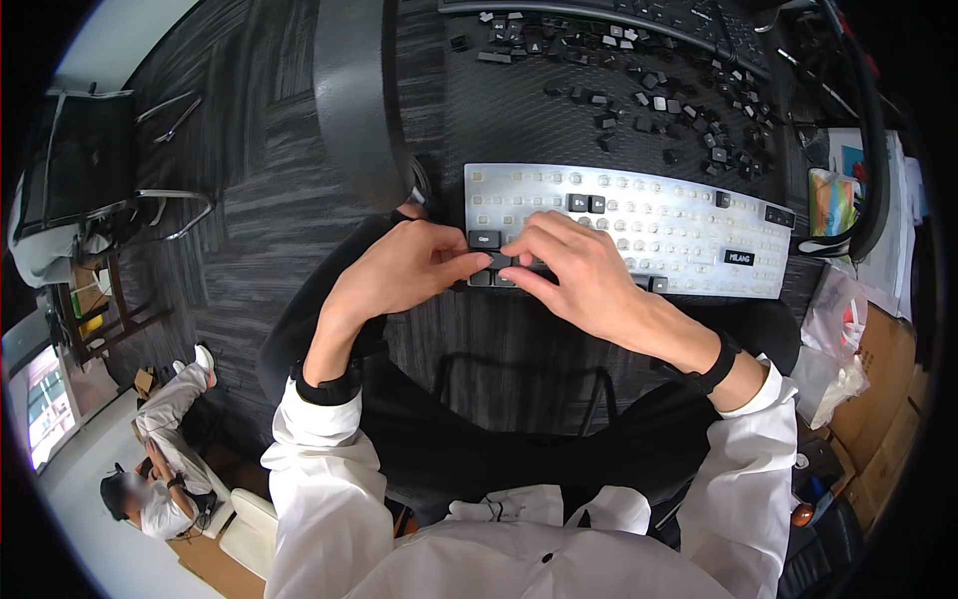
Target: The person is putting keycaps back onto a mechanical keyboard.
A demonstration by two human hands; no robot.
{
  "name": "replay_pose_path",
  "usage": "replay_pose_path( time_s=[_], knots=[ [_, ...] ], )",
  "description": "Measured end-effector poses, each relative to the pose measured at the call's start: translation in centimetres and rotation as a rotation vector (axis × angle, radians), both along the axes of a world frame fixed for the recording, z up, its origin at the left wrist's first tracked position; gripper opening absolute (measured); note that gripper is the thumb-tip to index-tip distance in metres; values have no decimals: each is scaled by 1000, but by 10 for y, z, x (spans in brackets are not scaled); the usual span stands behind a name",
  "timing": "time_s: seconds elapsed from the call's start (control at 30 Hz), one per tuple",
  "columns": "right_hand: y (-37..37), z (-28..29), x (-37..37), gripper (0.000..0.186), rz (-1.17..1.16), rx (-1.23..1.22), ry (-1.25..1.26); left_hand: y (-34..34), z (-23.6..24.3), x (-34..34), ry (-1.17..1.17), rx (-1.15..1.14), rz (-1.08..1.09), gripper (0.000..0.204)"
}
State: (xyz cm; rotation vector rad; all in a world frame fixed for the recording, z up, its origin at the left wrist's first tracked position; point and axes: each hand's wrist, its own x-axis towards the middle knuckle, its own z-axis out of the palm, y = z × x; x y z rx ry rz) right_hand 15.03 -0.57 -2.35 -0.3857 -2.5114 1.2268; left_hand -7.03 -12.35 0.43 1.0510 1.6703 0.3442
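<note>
A silver-white keyboard (689, 236) lies across the near edge of the dark desk, most of its switches bare. My left hand (404, 268) and my right hand (579, 268) meet over its left end. Between their thumbs and fingertips is a wide black keycap (500, 261), low on the board and partly covered by the fingers. Just above it sits another wide keycap (484, 240). A pair of black keycaps (587, 204) stands in an upper row, and one more keycap (659, 285) shows along the bottom row, right of my right hand.
Many loose black keycaps (714, 125), a few pale, are scattered over the textured desk mat (509, 110). A black keyboard (659, 14) lies along the far edge. Plastic bags (833, 344) and cardboard boxes (878, 399) stand at right. A person (165, 469) sits at far lower left.
</note>
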Motion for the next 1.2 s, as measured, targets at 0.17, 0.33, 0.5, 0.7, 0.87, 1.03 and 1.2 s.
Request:
replay_pose_path(
  time_s=[0.17, 0.33, 0.5, 0.7, 0.87, 1.03, 1.2],
  knots=[
    [-1, 0, 1, 17, 6, -21, 12, 0, -3, 0, -39, -3, 11, 41],
    [-1, 1, 0, 18, 2, -27, -12, 0, -3, -1, -19, 11, -16, 40],
    [-1, -1, 1, 20, -6, -14, 7, 0, -2, 0, -15, 27, -9, 40],
    [-2, -2, 0, 21, -6, 15, 24, 2, -2, 2, 42, -26, -33, 41],
    [-2, -2, 0, 21, -15, 4, 32, 2, -3, 6, -2, 16, 9, 43],
    [-1, -4, 0, 20, 0, 40, 40, 5, -2, 9, 19, -32, 21, 43],
    [-1, -3, 0, 20, 12, 56, 44, 6, -1, 8, 16, -69, -7, 44]
  ],
)
